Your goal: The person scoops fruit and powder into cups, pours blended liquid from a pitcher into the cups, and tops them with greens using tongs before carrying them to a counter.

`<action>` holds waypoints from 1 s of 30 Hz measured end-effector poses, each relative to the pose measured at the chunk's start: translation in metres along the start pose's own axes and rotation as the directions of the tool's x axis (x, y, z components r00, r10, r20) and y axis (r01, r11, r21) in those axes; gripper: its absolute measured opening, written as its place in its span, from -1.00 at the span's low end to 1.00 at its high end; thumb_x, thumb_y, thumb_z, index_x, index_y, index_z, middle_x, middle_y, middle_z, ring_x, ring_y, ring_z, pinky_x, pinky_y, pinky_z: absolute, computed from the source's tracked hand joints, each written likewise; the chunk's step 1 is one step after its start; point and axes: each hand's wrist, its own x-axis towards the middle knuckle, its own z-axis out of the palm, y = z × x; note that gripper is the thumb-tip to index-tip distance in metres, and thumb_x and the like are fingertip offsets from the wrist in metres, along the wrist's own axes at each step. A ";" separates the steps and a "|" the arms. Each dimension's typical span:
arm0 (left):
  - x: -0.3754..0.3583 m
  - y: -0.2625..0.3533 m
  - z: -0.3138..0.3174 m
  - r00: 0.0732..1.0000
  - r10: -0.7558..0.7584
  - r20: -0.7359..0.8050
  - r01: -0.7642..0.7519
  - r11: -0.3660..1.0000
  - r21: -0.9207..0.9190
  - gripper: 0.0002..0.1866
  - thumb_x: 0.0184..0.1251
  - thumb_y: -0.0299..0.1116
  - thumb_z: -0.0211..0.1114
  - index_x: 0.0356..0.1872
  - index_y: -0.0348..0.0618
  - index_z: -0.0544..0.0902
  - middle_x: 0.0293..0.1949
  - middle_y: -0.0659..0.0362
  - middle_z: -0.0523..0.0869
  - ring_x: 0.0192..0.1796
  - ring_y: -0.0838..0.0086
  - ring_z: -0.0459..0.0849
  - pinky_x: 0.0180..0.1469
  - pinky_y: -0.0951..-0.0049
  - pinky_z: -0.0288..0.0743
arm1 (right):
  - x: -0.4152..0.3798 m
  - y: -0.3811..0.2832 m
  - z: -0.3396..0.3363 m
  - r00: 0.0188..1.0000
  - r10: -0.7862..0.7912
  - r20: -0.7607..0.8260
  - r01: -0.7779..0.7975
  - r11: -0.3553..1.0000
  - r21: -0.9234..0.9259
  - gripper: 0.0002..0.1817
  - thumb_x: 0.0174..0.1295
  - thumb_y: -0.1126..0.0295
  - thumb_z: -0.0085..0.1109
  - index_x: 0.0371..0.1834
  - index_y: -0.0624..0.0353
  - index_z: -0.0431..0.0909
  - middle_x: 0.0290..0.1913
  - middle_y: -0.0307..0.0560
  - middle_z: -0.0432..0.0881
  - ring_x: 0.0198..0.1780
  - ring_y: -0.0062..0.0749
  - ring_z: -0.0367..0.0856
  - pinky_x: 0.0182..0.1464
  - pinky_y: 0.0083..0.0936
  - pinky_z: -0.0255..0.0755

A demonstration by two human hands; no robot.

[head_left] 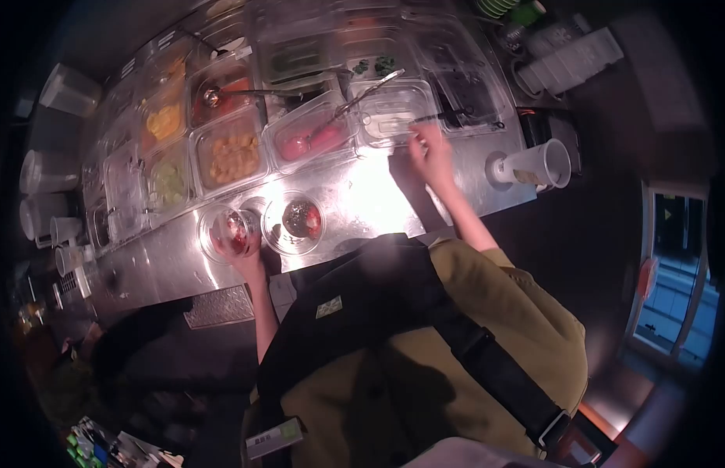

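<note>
My left hand [248, 251] is wrapped round a clear plastic cup [214, 243] with red pieces in it, at the counter's front edge. Right beside it stands a second clear cup [281, 246] holding dark and red contents. My right hand [431, 158] is closed at the front rim of a clear container [395, 117] with pale contents. A dark thin handle [433, 119] shows just above its fingers; I cannot tell whether they grip it. A metal utensil [370, 91] slants up from the neighbouring container of pink food [312, 143].
Rows of clear food containers fill the back of the steel counter [152, 257], among them orange-brown cubes [231, 160], yellow pieces [164, 122] and a red one with a ladle [213, 97]. A white cup [543, 165] lies tipped at the right end. Stacked containers [573, 62] stand beyond.
</note>
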 end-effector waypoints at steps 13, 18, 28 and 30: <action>-0.007 0.014 0.000 0.981 -0.188 0.049 0.179 0.972 0.151 -0.23 0.02 -0.45 0.23 0.27 -0.21 0.04 0.21 -0.03 0.21 0.03 0.34 0.41 -0.15 0.53 0.41 | 0.064 0.050 0.026 0.911 -0.178 0.371 0.309 0.891 -0.332 -0.74 -0.11 0.40 0.16 -0.27 0.13 0.52 -0.23 -0.14 0.48 -0.13 -0.23 0.41 -0.08 -0.39 0.33; -0.003 0.055 0.006 0.982 -0.178 0.059 0.145 0.922 0.358 -0.20 0.02 -0.34 0.23 0.28 -0.07 -0.03 0.24 -0.05 0.03 0.05 0.25 0.31 -0.08 0.31 0.37 | 0.059 0.064 0.016 0.832 -0.332 0.445 0.525 0.731 -0.436 -0.76 -0.12 0.38 0.16 -0.32 0.14 0.52 -0.32 -0.13 0.46 -0.20 -0.26 0.41 -0.18 -0.35 0.30; 0.001 0.029 0.008 0.993 -0.118 -0.001 0.114 0.955 0.273 -0.19 0.02 -0.45 0.27 0.27 -0.24 -0.03 0.27 -0.02 0.05 0.19 0.28 0.22 0.10 0.32 0.28 | -0.031 0.039 -0.029 0.886 -0.129 0.445 0.258 0.936 -0.241 -0.67 -0.15 0.27 0.23 -0.34 0.25 0.50 -0.43 -0.03 0.50 -0.33 -0.18 0.47 -0.25 -0.32 0.33; 0.004 0.024 0.001 0.999 -0.034 -0.010 0.035 0.991 0.132 -0.14 -0.01 -0.45 0.30 0.27 -0.24 -0.06 0.26 -0.04 0.07 0.20 0.25 0.20 0.14 0.27 0.23 | -0.019 0.032 -0.037 0.916 0.327 0.233 -0.303 0.944 -0.134 -0.57 -0.04 0.17 0.21 -0.25 0.34 0.47 -0.50 0.07 0.53 -0.39 -0.12 0.52 -0.30 -0.33 0.37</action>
